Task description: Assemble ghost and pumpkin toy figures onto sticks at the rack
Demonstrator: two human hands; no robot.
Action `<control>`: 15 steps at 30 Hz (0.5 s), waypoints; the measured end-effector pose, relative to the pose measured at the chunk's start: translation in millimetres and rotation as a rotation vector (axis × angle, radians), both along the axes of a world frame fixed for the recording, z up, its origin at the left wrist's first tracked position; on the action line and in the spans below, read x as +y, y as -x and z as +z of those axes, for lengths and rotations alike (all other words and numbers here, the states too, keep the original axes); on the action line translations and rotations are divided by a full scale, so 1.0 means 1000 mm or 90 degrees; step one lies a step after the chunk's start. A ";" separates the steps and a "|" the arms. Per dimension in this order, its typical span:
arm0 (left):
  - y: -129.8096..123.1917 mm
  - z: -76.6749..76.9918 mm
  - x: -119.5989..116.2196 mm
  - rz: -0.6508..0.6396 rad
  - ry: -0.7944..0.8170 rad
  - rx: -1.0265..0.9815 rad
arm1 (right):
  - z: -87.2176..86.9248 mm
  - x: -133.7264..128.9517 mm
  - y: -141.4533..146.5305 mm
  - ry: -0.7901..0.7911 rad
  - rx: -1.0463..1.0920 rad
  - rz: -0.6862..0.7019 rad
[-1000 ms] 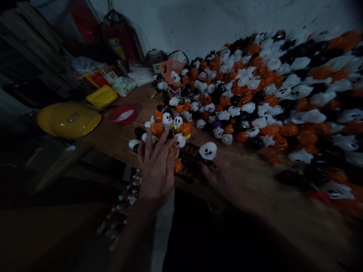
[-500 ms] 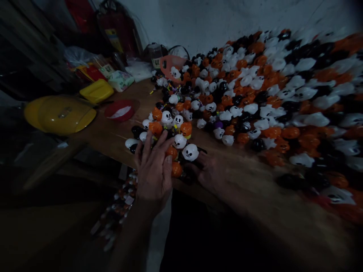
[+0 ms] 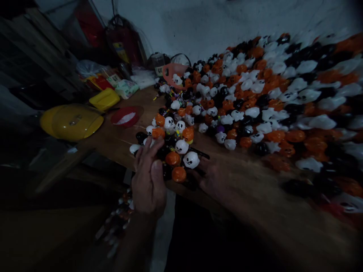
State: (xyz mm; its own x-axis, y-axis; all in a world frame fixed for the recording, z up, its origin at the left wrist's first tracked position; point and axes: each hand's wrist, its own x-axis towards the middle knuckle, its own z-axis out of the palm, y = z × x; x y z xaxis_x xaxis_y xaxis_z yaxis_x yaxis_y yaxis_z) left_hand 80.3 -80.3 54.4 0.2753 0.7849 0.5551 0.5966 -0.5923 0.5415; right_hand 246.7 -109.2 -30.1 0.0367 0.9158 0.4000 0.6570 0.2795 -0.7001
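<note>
My left hand (image 3: 149, 175) lies along the near-left side of a cluster of small toy heads, its fingers stretched out and the thumb a little apart. Its fingertips reach an orange pumpkin head (image 3: 158, 133) and white heads partly covered by the fingers. My right hand (image 3: 210, 174) is low in shadow at the cluster's right side, beside a white skull head (image 3: 191, 160). Its fingertips are lost in the dark, so its grip does not show. A thin black piece (image 3: 202, 153) sticks out behind that skull. Between the hands sit two orange pumpkin heads, one nearest the edge (image 3: 179, 174).
A large heap of orange, white and black toy heads (image 3: 249, 102) covers the table's right and back. At left are a yellow visor-like object (image 3: 72, 121), a red bowl (image 3: 124, 116), a yellow container (image 3: 104, 99) and plastic packs. More toys (image 3: 115, 223) lie below the table edge.
My left hand has drawn back toward the near left, uncovering more of the pumpkin heads. My right hand stays beside the white skull head. The whole view has shifted slightly.
</note>
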 end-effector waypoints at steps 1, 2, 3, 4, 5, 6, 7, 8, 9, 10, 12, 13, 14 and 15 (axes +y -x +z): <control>0.001 0.004 0.000 0.011 0.002 -0.042 | -0.001 0.000 0.000 -0.006 -0.001 -0.002; 0.001 0.008 0.000 0.017 0.008 -0.077 | -0.001 0.001 0.001 -0.012 0.001 -0.002; 0.002 0.012 0.000 0.014 0.019 -0.097 | -0.002 0.001 0.002 -0.013 0.004 0.002; 0.002 0.016 0.000 0.002 0.034 -0.104 | -0.003 0.002 0.002 -0.013 0.007 0.006; 0.002 0.020 -0.001 -0.016 0.048 -0.095 | -0.003 0.002 0.003 -0.013 0.009 0.010; 0.002 0.023 -0.001 -0.039 0.056 -0.070 | -0.004 0.002 0.003 -0.012 0.012 0.013; 0.001 0.026 -0.001 -0.062 0.056 -0.034 | -0.004 0.002 0.003 -0.012 0.013 0.018; 0.000 0.029 -0.001 -0.085 0.050 0.007 | -0.004 0.002 0.004 -0.012 0.016 0.020; -0.002 0.030 -0.002 -0.105 0.037 0.047 | -0.004 0.002 0.004 -0.012 0.020 0.023; -0.004 0.031 -0.002 -0.123 0.022 0.088 | -0.004 0.001 0.004 -0.014 0.027 0.024; -0.010 0.030 -0.001 -0.142 -0.010 0.167 | -0.005 0.000 0.004 -0.019 0.048 0.028; -0.013 0.027 0.000 -0.144 -0.022 0.204 | -0.006 0.000 0.005 -0.026 0.058 0.031; -0.017 0.024 0.000 -0.145 -0.031 0.240 | -0.007 0.000 0.005 -0.038 0.063 0.034; -0.020 0.020 0.001 -0.145 -0.038 0.267 | -0.009 0.000 0.005 -0.051 0.062 0.034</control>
State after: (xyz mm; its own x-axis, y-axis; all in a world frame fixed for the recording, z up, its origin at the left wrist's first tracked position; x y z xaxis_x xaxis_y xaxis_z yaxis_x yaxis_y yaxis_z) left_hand 100.1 -78.9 74.1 0.6459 0.6486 0.4027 0.6077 -0.7561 0.2430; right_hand 241.7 -109.2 -39.0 0.0309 0.8829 0.4686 0.5693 0.3697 -0.7343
